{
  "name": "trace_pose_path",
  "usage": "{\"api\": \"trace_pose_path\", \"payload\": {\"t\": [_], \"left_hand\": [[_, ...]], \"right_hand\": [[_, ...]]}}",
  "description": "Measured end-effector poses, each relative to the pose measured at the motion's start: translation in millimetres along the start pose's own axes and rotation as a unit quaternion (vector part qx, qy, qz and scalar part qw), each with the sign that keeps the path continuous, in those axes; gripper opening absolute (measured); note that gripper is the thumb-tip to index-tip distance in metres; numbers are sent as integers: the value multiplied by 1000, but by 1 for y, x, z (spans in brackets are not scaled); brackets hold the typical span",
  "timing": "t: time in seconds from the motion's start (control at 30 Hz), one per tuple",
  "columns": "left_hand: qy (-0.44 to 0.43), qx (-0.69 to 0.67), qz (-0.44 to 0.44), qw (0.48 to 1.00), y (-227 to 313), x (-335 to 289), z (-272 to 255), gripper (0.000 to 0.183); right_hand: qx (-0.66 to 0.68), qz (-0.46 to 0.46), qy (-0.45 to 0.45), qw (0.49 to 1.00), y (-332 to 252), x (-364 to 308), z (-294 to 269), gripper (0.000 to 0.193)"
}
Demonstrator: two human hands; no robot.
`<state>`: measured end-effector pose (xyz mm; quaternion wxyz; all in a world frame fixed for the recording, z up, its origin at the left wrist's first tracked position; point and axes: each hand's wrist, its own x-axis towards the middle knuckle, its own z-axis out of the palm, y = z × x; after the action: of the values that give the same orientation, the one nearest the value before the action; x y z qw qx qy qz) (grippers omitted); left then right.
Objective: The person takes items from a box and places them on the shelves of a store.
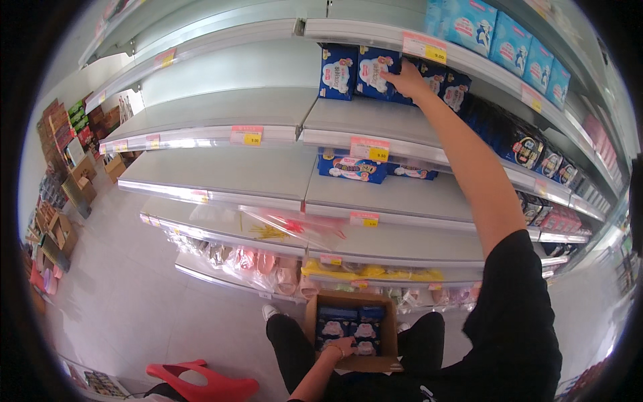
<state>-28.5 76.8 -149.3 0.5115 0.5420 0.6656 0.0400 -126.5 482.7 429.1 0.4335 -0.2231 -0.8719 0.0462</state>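
My right hand (406, 82) reaches up to a shelf where dark blue soft packages stand in a row. Its thumb lies on the front of one dark blue package (372, 84) and the other fingers bend round its right edge, partly hidden. Another dark blue package (336, 72) with a white cloud-shaped label stands to the left. Down between my knees, an open cardboard box (390, 335) holds several similar blue packages (333, 328). My left hand (343, 345) lies over the packs inside it, fingers stretched out and touching their tops.
Light blue packs (471, 28) stand on the shelf above. Dark packages (526, 149) fill the shelf to the right. Lower shelves carry flat blue packs (351, 167) and pink slippers (287, 276) in plastic. A red plastic stool (221, 387) stands lower left; cartons (63, 231) line the far left.
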Motion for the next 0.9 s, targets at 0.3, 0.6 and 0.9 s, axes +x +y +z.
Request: {"api": "trace_pose_path", "payload": {"t": [0.3, 0.6, 0.9], "left_hand": [[18, 6, -20, 1000, 12, -22, -7, 52], [20, 26, 24, 999, 15, -10, -11, 54], [60, 74, -24, 995, -19, 4, 21, 47]], "right_hand": [[7, 211, -38, 977, -6, -16, 35, 54], [-53, -36, 1, 998, 5, 1, 37, 28], [-44, -207, 95, 973, -86, -109, -22, 26]]}}
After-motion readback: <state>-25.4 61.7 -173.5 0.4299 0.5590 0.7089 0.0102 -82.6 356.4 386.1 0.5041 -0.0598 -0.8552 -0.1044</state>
